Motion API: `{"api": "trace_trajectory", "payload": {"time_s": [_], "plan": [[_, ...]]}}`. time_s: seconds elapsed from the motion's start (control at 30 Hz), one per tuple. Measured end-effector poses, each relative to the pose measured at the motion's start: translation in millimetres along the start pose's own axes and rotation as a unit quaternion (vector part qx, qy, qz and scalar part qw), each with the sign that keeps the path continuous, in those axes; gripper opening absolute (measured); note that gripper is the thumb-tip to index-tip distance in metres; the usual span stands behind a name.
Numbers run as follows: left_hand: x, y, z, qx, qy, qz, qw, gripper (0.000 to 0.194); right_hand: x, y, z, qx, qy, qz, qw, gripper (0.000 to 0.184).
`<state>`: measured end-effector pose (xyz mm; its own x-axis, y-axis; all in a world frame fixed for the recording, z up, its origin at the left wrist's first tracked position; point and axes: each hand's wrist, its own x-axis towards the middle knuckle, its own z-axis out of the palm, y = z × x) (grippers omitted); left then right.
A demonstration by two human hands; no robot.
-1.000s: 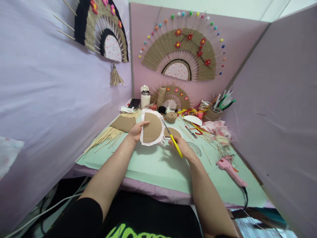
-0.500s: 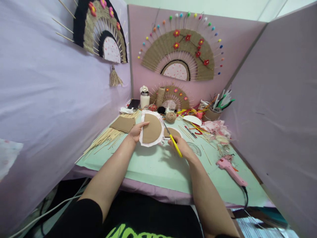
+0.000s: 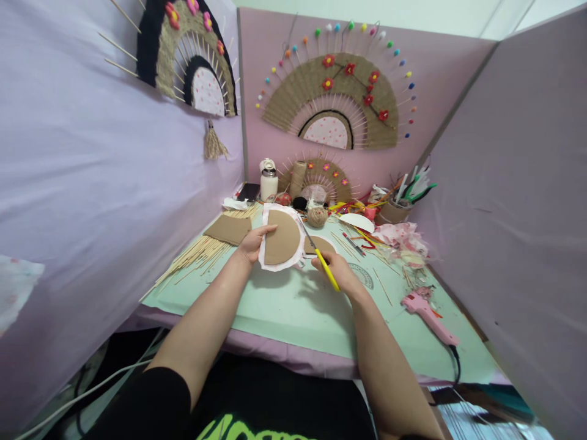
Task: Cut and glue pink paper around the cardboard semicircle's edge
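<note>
My left hand (image 3: 253, 243) pinches the straight edge of a half-round cardboard piece (image 3: 283, 238), its thumb lying on the brown face. A border of pale pink fabric (image 3: 274, 267) sticks out around the cardboard. Held above the table, the piece has its curved side turned to the right. My right hand (image 3: 337, 270) grips yellow-handled scissors (image 3: 326, 269), whose blades lie at the fabric's right edge. Behind the scissors, a second cardboard half-round (image 3: 316, 244) with a pale border rests on the table. A clear protractor (image 3: 362, 275) lies just right of my right hand.
Thin wooden sticks (image 3: 195, 253) and a cardboard piece (image 3: 228, 229) lie at left. A pink glue gun (image 3: 431, 319) with a black cord lies at right. At the back stand a white bottle (image 3: 269, 184), a twine ball (image 3: 317, 216) and a tool pot (image 3: 393, 211). Fans hang on the walls.
Almost nothing differs. The whole view has shifted very slightly; both hands keep their hold on the cardboard piece and the scissors.
</note>
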<state>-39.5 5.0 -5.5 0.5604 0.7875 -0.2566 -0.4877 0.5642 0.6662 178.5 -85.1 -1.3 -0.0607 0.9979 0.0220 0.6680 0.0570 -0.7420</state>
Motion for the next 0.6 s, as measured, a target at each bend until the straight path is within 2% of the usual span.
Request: {"api": "trace_trajectory", "payload": {"time_s": [0.23,0.5,0.6], "plan": [[3.4,0.2,-5.9,0.010,-0.022,0.000,1.000,0.040,-1.3,-2.0,-1.8,0.018,-0.002,-0.007,1.000,0.034],[-1.9,0.8,1.6,0.000,0.018,0.001,1.000,0.039,-1.5,-1.8,-1.4,0.008,0.005,-0.012,1.000,0.034],[-3.5,1.5,2.4,0.001,0.015,-0.002,1.000,0.038,-1.1,-0.8,-2.1,0.005,0.008,-0.010,1.000,0.034]]}}
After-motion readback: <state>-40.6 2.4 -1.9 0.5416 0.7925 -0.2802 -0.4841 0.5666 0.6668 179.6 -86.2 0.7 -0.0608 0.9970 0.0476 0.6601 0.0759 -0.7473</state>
